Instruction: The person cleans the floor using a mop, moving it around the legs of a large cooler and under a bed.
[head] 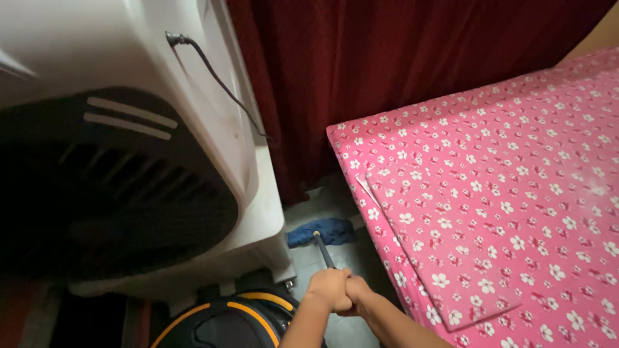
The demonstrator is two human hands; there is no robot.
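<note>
At the far left, a large white air cooler point(129, 148) with a dark grille is seen, and a black cable point(219, 80) is plugged into its side. Below it, a black bag with orange trim point(225, 319) is partly shown. The left hand point(327, 290) and the right hand point(356, 295) are clasped together, both closed around the near end of a thin dark mop handle point(324, 251). The handle is angled away to a blue cloth mop head point(322, 232), which is laid flat and crumpled on the grey floor point(348, 258) in the narrow gap between cooler and bed. Behind, a dark red curtain point(387, 58) is hung. To the right, a bed in a pink sheet with white flowers point(503, 193) is seen.
</note>
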